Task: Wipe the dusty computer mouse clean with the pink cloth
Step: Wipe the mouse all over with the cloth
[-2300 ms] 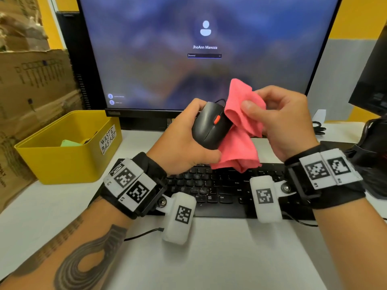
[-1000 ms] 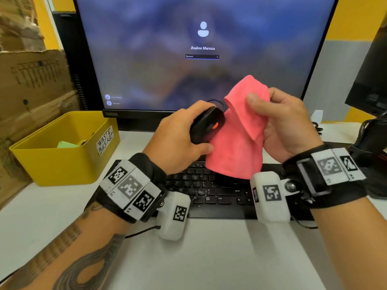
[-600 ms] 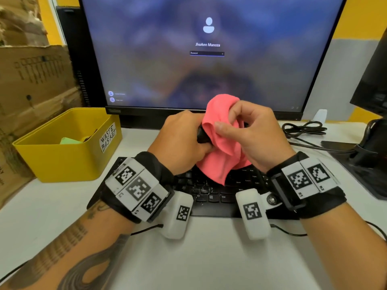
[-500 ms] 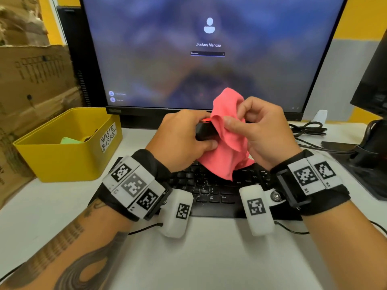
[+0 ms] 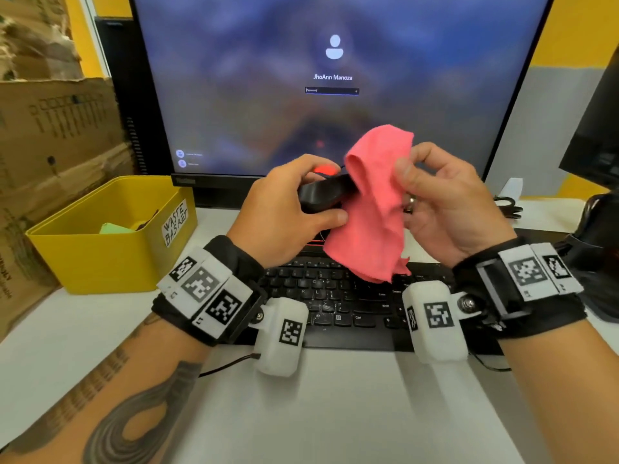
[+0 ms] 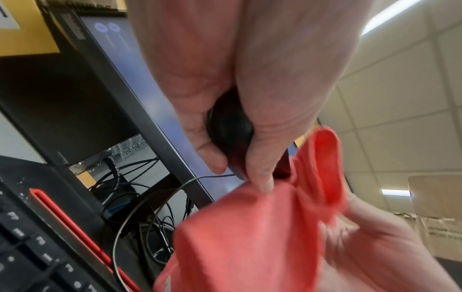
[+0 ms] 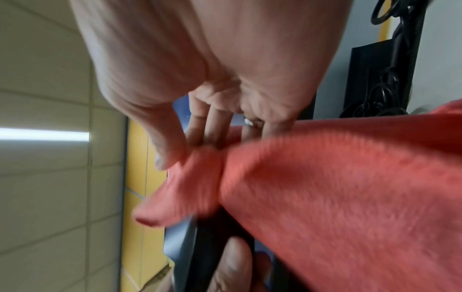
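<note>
My left hand (image 5: 288,209) grips the black computer mouse (image 5: 323,194) in the air above the keyboard, tilted so its red sensor light glows on top. In the left wrist view the mouse (image 6: 228,128) sits between thumb and fingers. My right hand (image 5: 442,202) pinches the pink cloth (image 5: 371,209) between thumb and fingers, with the cloth draped against the mouse's right end and hanging down. The right wrist view shows the cloth (image 7: 325,197) bunched at my fingertips. The mouse's front is hidden behind the cloth.
A black keyboard (image 5: 338,303) lies under the hands, with a monitor (image 5: 335,78) behind. A yellow waste basket (image 5: 104,259) stands at left beside cardboard boxes (image 5: 50,135). Cables (image 5: 505,205) and a dark device (image 5: 599,229) sit at right.
The right hand has drawn the cloth up and to the right, off the mouse. The left hand has tipped the mouse so its underside light faces up.
</note>
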The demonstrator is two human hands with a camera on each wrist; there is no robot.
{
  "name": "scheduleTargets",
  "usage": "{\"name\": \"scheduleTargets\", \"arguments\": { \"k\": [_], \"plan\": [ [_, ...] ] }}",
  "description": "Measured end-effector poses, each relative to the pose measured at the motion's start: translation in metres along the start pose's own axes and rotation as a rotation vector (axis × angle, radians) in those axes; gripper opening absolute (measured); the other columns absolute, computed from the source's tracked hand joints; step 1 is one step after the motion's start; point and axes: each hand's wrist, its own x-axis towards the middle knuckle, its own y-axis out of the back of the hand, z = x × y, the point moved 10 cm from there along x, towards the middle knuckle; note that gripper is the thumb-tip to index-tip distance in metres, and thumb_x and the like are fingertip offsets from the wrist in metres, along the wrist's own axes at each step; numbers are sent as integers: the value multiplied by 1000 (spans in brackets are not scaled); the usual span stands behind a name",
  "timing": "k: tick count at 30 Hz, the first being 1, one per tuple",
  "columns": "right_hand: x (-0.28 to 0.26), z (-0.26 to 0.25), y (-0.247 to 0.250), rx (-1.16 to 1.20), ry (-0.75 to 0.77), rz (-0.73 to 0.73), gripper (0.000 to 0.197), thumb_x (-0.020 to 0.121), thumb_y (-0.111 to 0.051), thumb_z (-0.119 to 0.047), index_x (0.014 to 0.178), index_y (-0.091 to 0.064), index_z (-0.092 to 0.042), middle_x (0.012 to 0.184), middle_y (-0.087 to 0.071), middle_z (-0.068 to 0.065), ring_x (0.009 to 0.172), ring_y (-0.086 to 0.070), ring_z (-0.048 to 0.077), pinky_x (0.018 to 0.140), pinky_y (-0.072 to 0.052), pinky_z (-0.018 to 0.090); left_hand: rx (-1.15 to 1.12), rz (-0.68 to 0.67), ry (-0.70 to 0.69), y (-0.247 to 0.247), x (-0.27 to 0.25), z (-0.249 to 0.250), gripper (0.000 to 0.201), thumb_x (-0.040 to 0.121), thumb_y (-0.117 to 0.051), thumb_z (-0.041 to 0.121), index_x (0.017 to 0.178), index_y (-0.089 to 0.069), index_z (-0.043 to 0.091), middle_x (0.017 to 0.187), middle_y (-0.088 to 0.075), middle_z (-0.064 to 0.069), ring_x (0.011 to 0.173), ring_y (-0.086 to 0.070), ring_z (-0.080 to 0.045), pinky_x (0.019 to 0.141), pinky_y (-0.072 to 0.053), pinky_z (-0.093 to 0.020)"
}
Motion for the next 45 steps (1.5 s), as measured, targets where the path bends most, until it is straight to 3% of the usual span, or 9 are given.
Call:
{"name": "scheduleTargets", "arguments": {
  "k": [5,9,13,18,25,30,35,39,45],
  "plan": [
    [-4,6,-27,-82,41,-158,16,85,-75,-5,91,-61,-11,85,-66,2,79,-63,12,74,-56,29,22,-64,-4,-10,-4,6,76,72,-91,31,137,-51,25,117,-66,19,102,-63,1,86,-45,-8],
    [-2,11,-30,-250,123,-123,19,73,-82,-9,88,-70,-12,95,-71,4,95,-64,20,92,-52,40,0,-138,-42,-22,-8,9,93,66,-92,36,143,-43,23,131,-61,12,118,-61,-7,99,-50,-29],
    [1,7,-9,-272,135,26,18,68,-81,-4,83,-75,-11,83,-74,2,85,-67,20,89,-55,42,-210,-142,91,-19,-9,4,88,68,-93,50,142,-52,25,129,-67,18,117,-64,4,103,-52,-25],
    [1,5,-12,-249,181,26,27,62,-83,1,83,-71,-12,84,-73,1,85,-66,18,87,-55,38,-289,-38,154,-11,-2,-8,39,92,-64,50,120,-79,27,103,-82,6,101,-77,-16,90,-62,-50],
    [1,11,-12,-282,161,16,33,57,-82,4,84,-69,-11,85,-73,-1,80,-66,10,83,-54,34,-308,116,277,12,-4,-28,11,86,-85,25,91,-86,16,82,-82,-7,80,-80,-26,67,-66,-40],
    [1,7,-13,-257,160,-26,35,57,-79,9,81,-63,-11,81,-69,-5,80,-61,14,81,-49,37,-334,240,401,26,-8,-34,48,92,-76,40,55,-66,12,56,-70,-3,53,-72,-15,47,-49,-21],
    [-1,7,-24,-247,170,-91,38,57,-75,14,76,-58,-13,83,-60,7,82,-53,24,74,-45,37,-545,-97,580,-20,-16,-29,46,108,-45,48,84,-62,14,72,-59,-4,56,-58,-18,50,-54,-28],
    [-1,5,-28,-295,207,-60,39,59,-77,12,71,-54,-16,79,-57,11,80,-52,26,75,-45,45,-612,-236,597,-38,-24,-24,58,108,-35,57,120,-66,10,94,-75,-19,67,-75,-27,50,-58,-34],
    [-3,-5,-19,-443,303,79,44,58,-87,3,63,-50,-22,71,-55,9,70,-52,22,67,-47,40,-724,-313,601,-45,-26,-18,62,110,-32,53,104,-68,3,79,-69,-25,52,-63,-29,38,-44,-23]
  ]
}}
